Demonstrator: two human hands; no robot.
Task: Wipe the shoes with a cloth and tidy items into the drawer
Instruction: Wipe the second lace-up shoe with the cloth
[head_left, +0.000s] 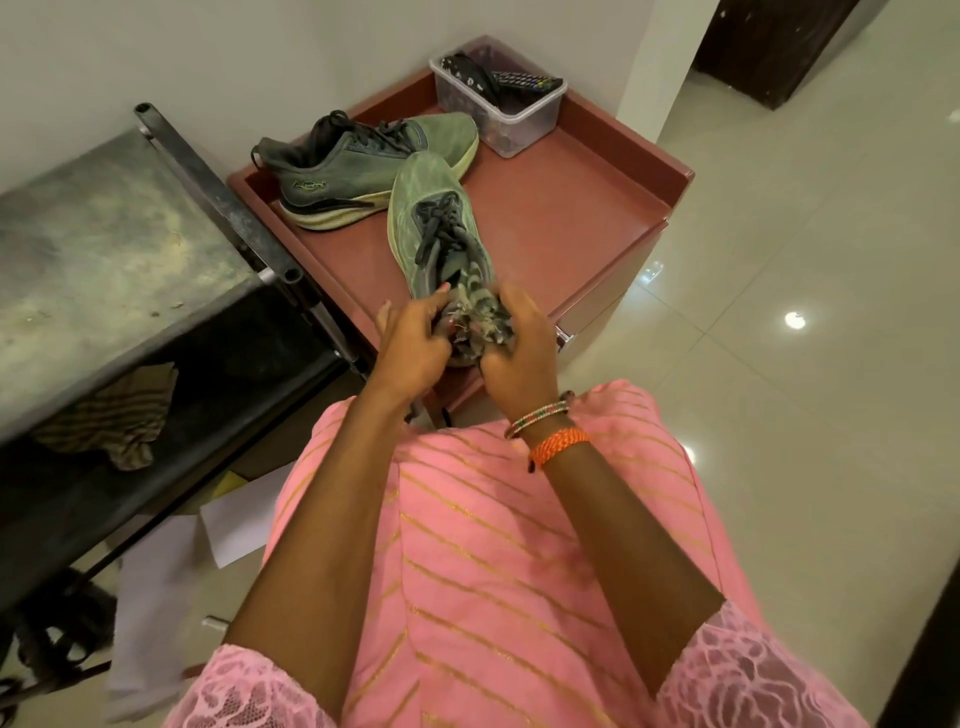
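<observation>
Over the red cabinet (597, 208): left hand (410, 343) holding the near shoe (431, 228) by its heel, right hand (519, 348) squeezing the cloth (480, 317) against it. Could slip and fall if held loosely.

Glossy pale tile floor (779, 322) (ceiling lights mirrored in it), plain white wall (156, 62), a worn metal table (104, 234) at left, dark door (779, 47) at the top right corner
</observation>
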